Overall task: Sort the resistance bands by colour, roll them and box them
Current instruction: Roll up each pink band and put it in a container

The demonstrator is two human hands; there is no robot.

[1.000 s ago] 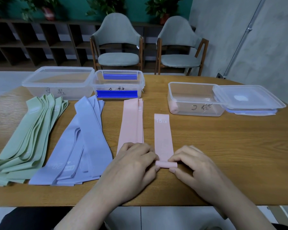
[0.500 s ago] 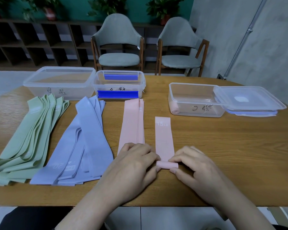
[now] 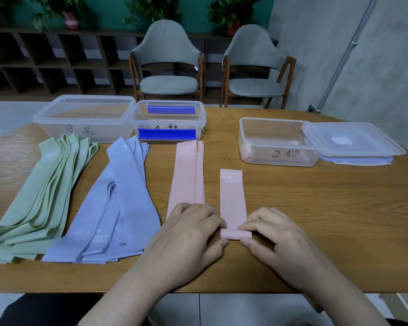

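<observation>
Both hands pinch the rolled near end of the pink band (image 3: pixel 233 203): left hand (image 3: pixel 193 234) grips the roll's left end, right hand (image 3: pixel 276 234) its right, the flat remainder stretching away across the wooden surface (image 3: pixel 316 220) between them.
</observation>
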